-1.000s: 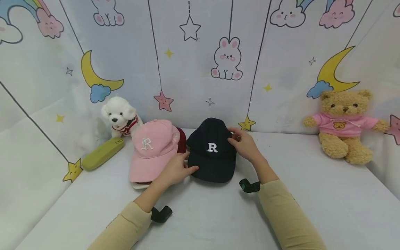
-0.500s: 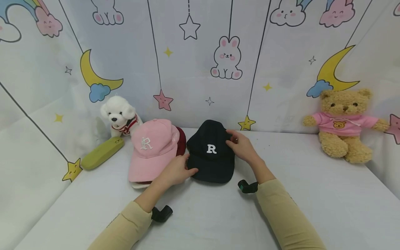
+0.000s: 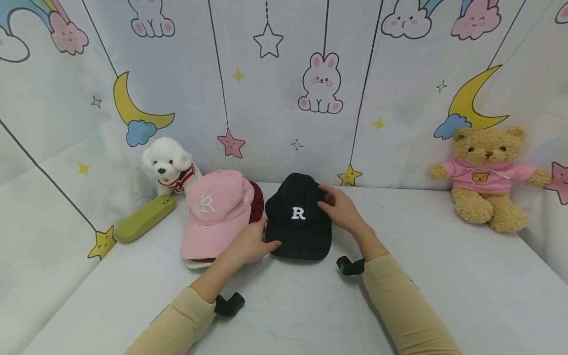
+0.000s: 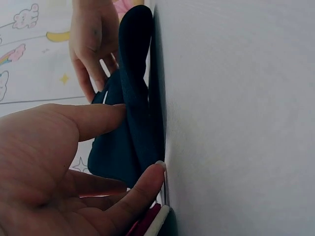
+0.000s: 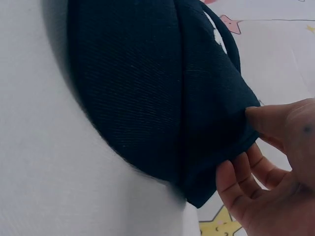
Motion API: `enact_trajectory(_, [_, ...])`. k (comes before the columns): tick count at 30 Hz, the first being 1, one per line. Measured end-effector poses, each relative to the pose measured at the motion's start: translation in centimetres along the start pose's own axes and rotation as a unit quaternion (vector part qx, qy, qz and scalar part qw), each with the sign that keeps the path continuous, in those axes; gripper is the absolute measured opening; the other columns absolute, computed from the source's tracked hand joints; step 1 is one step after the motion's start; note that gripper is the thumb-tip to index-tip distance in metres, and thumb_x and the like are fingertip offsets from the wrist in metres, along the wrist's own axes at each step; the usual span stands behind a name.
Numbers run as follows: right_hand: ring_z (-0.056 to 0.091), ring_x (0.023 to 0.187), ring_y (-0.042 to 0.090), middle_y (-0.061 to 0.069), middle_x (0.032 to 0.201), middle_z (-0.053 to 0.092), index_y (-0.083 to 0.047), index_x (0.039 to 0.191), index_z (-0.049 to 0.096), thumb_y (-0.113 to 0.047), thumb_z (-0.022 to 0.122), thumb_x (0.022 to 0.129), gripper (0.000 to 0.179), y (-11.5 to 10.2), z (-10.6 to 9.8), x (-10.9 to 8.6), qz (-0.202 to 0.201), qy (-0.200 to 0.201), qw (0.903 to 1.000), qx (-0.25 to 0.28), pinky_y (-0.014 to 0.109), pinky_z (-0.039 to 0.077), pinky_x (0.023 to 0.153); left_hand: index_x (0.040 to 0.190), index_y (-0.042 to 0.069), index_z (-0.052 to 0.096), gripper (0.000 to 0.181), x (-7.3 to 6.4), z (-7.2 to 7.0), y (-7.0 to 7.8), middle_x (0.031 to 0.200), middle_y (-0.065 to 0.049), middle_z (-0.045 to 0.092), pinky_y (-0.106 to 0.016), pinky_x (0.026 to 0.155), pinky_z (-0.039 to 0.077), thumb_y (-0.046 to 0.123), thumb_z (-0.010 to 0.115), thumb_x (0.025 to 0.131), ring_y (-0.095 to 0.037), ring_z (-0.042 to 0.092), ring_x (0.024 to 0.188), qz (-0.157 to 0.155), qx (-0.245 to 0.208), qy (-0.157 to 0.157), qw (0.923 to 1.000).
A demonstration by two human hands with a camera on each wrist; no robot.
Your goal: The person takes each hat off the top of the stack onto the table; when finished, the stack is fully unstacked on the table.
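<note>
A black baseball cap [image 3: 298, 239] with a white letter R on its front sits on the white table, brim toward me. My left hand [image 3: 249, 242] pinches its left edge, thumb on the brim and fingers beside the cap; in the left wrist view the left hand [image 4: 44, 157] is close beside the navy-looking fabric. On the other side, my right hand [image 3: 341, 211] pinches the crown's right edge between thumb and fingers. The right wrist view has that right hand [image 5: 268, 201] gripping the cap's rear edge [image 5: 216, 137]. The cap's back is hidden in the head view.
Left of the black cap, a pink cap [image 3: 217, 229] lies over a dark red cap [image 3: 257, 202] and a cream brim [image 3: 198, 264]. A white plush dog [image 3: 168, 160] and a green glasses case [image 3: 145, 220] are behind and left. A teddy bear [image 3: 488, 180] sits far right.
The crown of the black cap has come down a little and its right side has shifted slightly left. My right hand moved left and down with it; the left hand stayed nearly still.
</note>
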State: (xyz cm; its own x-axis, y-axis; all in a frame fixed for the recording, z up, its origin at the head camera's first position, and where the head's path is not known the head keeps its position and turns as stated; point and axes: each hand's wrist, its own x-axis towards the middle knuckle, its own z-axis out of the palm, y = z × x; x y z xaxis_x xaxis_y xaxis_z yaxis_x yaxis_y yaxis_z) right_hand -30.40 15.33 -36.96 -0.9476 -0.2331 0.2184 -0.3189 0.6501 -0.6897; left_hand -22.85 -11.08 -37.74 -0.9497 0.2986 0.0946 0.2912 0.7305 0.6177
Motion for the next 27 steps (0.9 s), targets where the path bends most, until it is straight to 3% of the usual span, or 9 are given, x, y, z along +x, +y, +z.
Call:
enact_trajectory(3, [0.059,0.106,0.036,0.022,0.118,0.057,-0.002,0.149,0.046,-0.012,0.061,0.101,0.051,0.0,-0.2,0.0,-0.010,0.004,0.9999,0.008,0.047,0.052,0.087,0.143,-0.005,0.048,0.066,0.0,0.0,0.0,0.102,-0.012,0.069,-0.037,0.077,0.054,0.023,0.077,0.090,-0.021,0.063,0.087,-0.001,-0.014,0.010,0.9999])
enact_trajectory(7, [0.059,0.110,0.038,0.023,0.120,0.056,0.000,0.148,0.046,-0.013,0.062,0.100,0.052,-0.3,-0.5,0.0,-0.020,0.011,0.9996,0.019,0.050,0.051,0.090,0.146,-0.008,0.044,0.071,-0.1,-0.2,-0.1,0.124,-0.019,0.065,-0.040,0.082,0.055,0.025,0.075,0.092,-0.023,0.064,0.092,-0.011,-0.031,0.021,0.9993])
enact_trajectory(14, [0.054,0.117,0.040,0.023,0.125,0.051,-0.004,0.150,0.044,-0.020,0.065,0.100,0.057,-0.9,-0.8,-0.3,-0.019,0.009,0.9995,0.023,0.053,0.049,0.092,0.148,-0.004,0.043,0.071,-0.3,-0.5,-0.3,0.130,-0.019,0.061,-0.034,0.076,0.055,0.025,0.075,0.092,-0.020,0.062,0.092,-0.001,-0.071,0.046,0.9964])
enact_trajectory(27, [0.048,0.120,0.042,0.025,0.134,0.039,-0.011,0.151,0.044,-0.025,0.073,0.094,0.066,-2.2,-0.7,-0.6,-0.041,-0.004,0.9989,0.023,0.056,0.048,0.094,0.148,0.004,0.047,0.068,-0.9,-2.0,-0.7,0.129,-0.015,0.061,-0.039,0.089,0.055,0.028,0.076,0.091,-0.022,0.063,0.101,0.024,-0.116,0.082,0.9896])
